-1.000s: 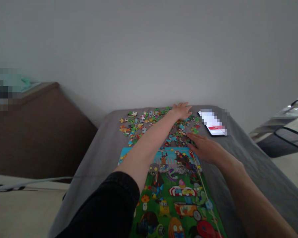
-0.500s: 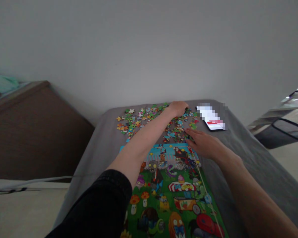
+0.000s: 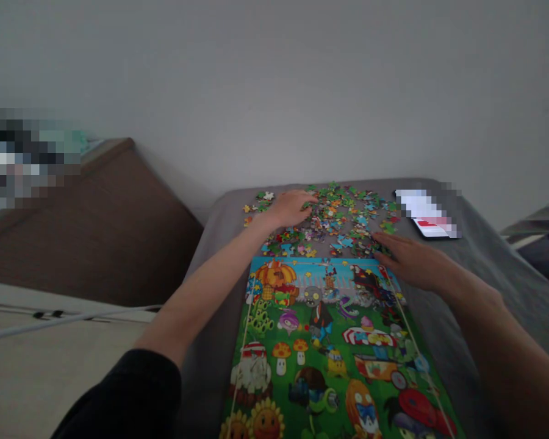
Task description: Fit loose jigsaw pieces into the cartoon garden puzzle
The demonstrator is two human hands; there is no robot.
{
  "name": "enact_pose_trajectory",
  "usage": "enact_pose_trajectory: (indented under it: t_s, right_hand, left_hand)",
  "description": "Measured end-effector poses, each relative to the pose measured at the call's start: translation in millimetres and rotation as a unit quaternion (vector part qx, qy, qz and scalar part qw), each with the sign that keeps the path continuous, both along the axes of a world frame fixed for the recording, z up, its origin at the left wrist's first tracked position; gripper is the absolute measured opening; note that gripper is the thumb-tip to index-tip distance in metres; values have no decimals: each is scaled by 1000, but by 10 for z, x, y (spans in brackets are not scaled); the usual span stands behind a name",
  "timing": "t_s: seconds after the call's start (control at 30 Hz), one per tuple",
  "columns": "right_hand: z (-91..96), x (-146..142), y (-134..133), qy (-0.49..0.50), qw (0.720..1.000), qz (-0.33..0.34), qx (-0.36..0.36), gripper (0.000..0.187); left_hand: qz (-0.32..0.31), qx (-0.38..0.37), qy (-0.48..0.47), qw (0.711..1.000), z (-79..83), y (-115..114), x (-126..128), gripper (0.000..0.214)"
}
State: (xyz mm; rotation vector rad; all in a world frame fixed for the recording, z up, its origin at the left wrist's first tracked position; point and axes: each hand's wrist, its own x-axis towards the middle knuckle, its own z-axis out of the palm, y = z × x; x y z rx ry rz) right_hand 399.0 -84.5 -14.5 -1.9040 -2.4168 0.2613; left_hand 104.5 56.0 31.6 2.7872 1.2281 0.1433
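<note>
A colourful cartoon jigsaw picture lies on a grey cloth-covered table. Beyond its far edge is a spread of several loose puzzle pieces. My left hand reaches out over the left part of that spread, fingers laid on the pieces and pointing right. My right hand rests flat, fingers stretched, at the picture's far right corner, its fingertips touching the nearest loose pieces. Neither hand visibly holds a piece.
A phone with a lit screen lies at the far right of the table, beside the pieces. A brown piece of furniture stands to the left, with cables on the floor. A plain wall is behind.
My left hand has swept from the far right of the pile, near the phone, to its left side. My right hand has stayed at the picture's corner. The view shifted.
</note>
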Motion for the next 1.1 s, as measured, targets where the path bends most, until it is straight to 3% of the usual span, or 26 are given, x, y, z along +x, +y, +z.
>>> enact_pose_trajectory:
  t_s: [0.13, 0.27, 0.47, 0.67, 0.8, 0.97, 1.1]
  right_hand:
    - [-29, 28, 20, 15, 1000, -6, 8, 56]
    - [-62, 57, 31, 19, 1000, -12, 6, 59]
    - [-50, 53, 12, -3, 1000, -8, 3, 63]
    - [21, -13, -30, -30, 1000, -6, 8, 59]
    - [111, -98, -60, -38, 999, -13, 4, 54]
    - [157, -139, -73, -38, 999, -19, -2, 57]
    - [140, -113, -71, -33, 999, -13, 0, 58]
  left_hand:
    - [43, -16, -16, 999, -17, -57, -460, 41]
    - [48, -68, 24, 996, -50, -26, -717, 47]
    - [13, -112, 42, 993, -85, 125, -778, 52]
    - [1, -167, 5, 986, 9, 336, -793, 50]
    - [44, -223, -60, 972, 97, 456, -947, 54]
    - [155, -195, -119, 961, 52, 505, -1066, 52]
    - [190, -191, -132, 954, -5, 516, -1123, 47]
